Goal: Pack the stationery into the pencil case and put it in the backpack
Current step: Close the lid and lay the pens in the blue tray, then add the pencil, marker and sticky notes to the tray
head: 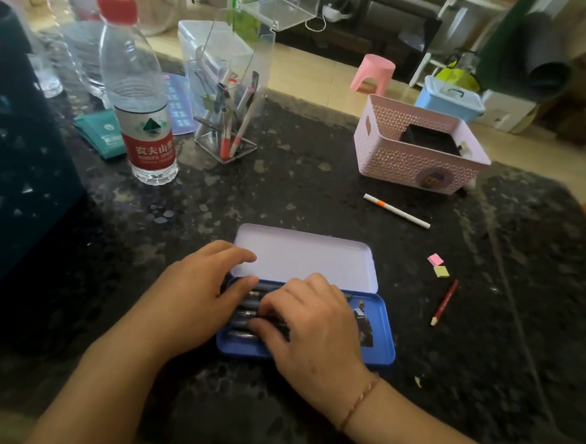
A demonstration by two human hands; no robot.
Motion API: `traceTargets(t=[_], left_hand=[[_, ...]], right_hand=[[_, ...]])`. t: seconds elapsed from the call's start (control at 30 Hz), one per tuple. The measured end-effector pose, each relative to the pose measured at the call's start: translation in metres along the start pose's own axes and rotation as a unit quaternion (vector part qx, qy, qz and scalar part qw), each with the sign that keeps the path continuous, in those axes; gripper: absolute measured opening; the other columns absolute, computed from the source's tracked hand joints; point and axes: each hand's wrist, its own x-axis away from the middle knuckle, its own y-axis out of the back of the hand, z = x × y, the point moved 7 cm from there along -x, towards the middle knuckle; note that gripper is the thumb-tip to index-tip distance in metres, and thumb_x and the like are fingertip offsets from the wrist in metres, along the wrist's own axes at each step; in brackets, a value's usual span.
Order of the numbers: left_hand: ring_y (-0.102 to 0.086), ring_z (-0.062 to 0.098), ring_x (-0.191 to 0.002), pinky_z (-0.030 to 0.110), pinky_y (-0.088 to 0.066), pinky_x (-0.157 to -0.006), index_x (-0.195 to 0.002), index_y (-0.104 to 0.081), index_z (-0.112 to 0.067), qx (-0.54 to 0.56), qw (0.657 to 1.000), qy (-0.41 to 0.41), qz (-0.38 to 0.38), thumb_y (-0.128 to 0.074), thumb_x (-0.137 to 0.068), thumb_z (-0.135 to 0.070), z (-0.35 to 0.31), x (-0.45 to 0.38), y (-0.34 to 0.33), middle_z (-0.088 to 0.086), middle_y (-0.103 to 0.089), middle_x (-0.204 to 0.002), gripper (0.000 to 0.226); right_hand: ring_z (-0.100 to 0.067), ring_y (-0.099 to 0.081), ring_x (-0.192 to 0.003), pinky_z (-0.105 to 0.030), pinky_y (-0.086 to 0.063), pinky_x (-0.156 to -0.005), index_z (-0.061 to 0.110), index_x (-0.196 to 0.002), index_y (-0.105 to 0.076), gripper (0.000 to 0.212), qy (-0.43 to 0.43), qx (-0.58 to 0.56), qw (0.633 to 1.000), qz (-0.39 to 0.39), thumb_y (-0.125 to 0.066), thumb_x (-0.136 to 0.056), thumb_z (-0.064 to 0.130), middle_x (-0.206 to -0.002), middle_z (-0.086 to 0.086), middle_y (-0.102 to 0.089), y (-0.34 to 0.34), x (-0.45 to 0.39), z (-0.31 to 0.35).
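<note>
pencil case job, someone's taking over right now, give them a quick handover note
Left hand: fingers rest on the left end of the open pencil case.
Right hand: fingers curled over the dark pens in the tray, settling them.
Done: several pens are in the case, lid open.
Left: white pen, red pencil and two sticky note pads lie on the table to the right. Pack them, close the lid, put the case in the backpack.

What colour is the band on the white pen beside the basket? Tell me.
Orange, on the white pen; head view.
</note>
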Motion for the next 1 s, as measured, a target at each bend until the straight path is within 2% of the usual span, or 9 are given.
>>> traceTargets(t=[0.17, 0.3, 0.4, 0.5, 0.6, 0.7, 0.83, 0.93, 1.0], left_hand=[[-0.056, -0.003, -0.093, 0.025, -0.049, -0.084, -0.124, -0.050, -0.045, 0.007, 0.999, -0.011, 0.048, -0.054, -0.082, -0.055, -0.002, 0.002, -0.002, -0.033, -0.045, -0.123, 0.043], [-0.041, -0.009, -0.115, 0.020, -0.037, -0.099, -0.129, -0.042, -0.051, -0.005, 0.994, -0.024, 0.109, -0.064, -0.066, -0.069, -0.005, 0.004, -0.004, -0.039, -0.035, -0.127, 0.069], [-0.034, -0.011, -0.115, 0.020, -0.033, -0.100, -0.130, -0.038, -0.053, -0.027, 0.990, -0.047, 0.134, -0.068, -0.057, -0.074, -0.009, 0.006, -0.008, -0.042, -0.032, -0.124, 0.081], [-0.035, -0.009, -0.112, 0.025, -0.034, -0.101, -0.130, -0.035, -0.053, -0.049, 0.987, -0.057, 0.143, -0.066, -0.054, -0.076, -0.011, 0.006, -0.011, -0.041, -0.030, -0.126, 0.086], [-0.035, -0.006, -0.112, 0.031, -0.035, -0.104, -0.130, -0.035, -0.053, -0.053, 0.987, -0.058, 0.142, -0.067, -0.053, -0.075, -0.011, 0.004, -0.011, -0.038, -0.032, -0.128, 0.085], [-0.036, -0.005, -0.110, 0.032, -0.034, -0.104, -0.129, -0.036, -0.053, -0.053, 0.987, -0.054, 0.140, -0.070, -0.056, -0.071, -0.010, 0.004, -0.011, -0.037, -0.034, -0.127, 0.082], [-0.035, -0.006, -0.109, 0.030, -0.033, -0.103, -0.129, -0.036, -0.053, -0.059, 0.987, -0.051, 0.143, -0.069, -0.058, -0.071, -0.008, 0.003, -0.012, -0.037, -0.034, -0.126, 0.080], [-0.035, -0.006, -0.112, 0.031, -0.034, -0.103, -0.130, -0.037, -0.051, -0.049, 0.988, -0.046, 0.140, -0.062, -0.064, -0.074, -0.007, 0.004, -0.012, -0.036, -0.036, -0.126, 0.075], [-0.037, -0.004, -0.116, 0.032, -0.035, -0.105, -0.131, -0.040, -0.048, -0.033, 0.991, -0.040, 0.121, -0.056, -0.076, -0.067, -0.007, 0.004, -0.010, -0.034, -0.039, -0.128, 0.060]], right_hand=[[-0.014, -0.050, -0.076, -0.034, -0.042, -0.066, 0.026, -0.085, -0.065, 0.021, 0.017, -0.014, 0.999, -0.043, -0.055, -0.091, 0.044, -0.081, 0.008, -0.062, 0.026, -0.007, -0.010], [-0.013, -0.058, -0.085, -0.033, -0.049, -0.077, 0.022, -0.094, -0.068, 0.010, -0.099, 0.007, 0.990, -0.103, -0.063, -0.086, 0.018, -0.090, 0.006, -0.065, 0.078, -0.004, -0.108], [-0.019, -0.060, -0.086, -0.035, -0.050, -0.081, 0.021, -0.103, -0.068, 0.022, -0.217, 0.072, 0.972, -0.053, -0.066, -0.083, 0.012, -0.098, -0.002, -0.066, 0.099, 0.004, -0.194], [-0.023, -0.059, -0.090, -0.034, -0.047, -0.084, 0.018, -0.114, -0.066, 0.029, -0.290, 0.126, 0.949, 0.007, -0.065, -0.085, 0.021, -0.108, -0.007, -0.065, 0.099, -0.009, -0.254], [-0.029, -0.056, -0.114, -0.038, -0.044, -0.098, 0.020, -0.124, -0.061, 0.040, -0.285, 0.140, 0.947, 0.044, -0.065, -0.086, 0.030, -0.125, -0.009, -0.062, 0.086, -0.046, -0.283], [-0.033, -0.055, -0.116, -0.043, -0.045, -0.100, 0.023, -0.119, -0.066, 0.035, -0.271, 0.143, 0.950, 0.061, -0.066, -0.085, 0.034, -0.125, -0.010, -0.063, 0.063, -0.073, -0.300], [-0.035, -0.056, -0.101, -0.042, -0.051, -0.085, 0.024, -0.097, -0.072, 0.017, -0.300, 0.179, 0.937, -0.027, -0.063, -0.087, 0.033, -0.100, -0.012, -0.067, 0.064, -0.077, -0.289], [-0.025, -0.060, -0.084, -0.035, -0.048, -0.076, 0.017, -0.095, -0.071, 0.012, -0.198, 0.048, 0.970, -0.134, -0.066, -0.085, 0.021, -0.091, -0.009, -0.068, 0.082, -0.051, -0.218], [-0.011, -0.058, -0.079, -0.025, -0.047, -0.072, 0.019, -0.096, -0.070, 0.012, -0.120, -0.052, 0.985, -0.112, -0.069, -0.084, 0.018, -0.088, 0.003, -0.066, 0.084, -0.013, -0.148]])
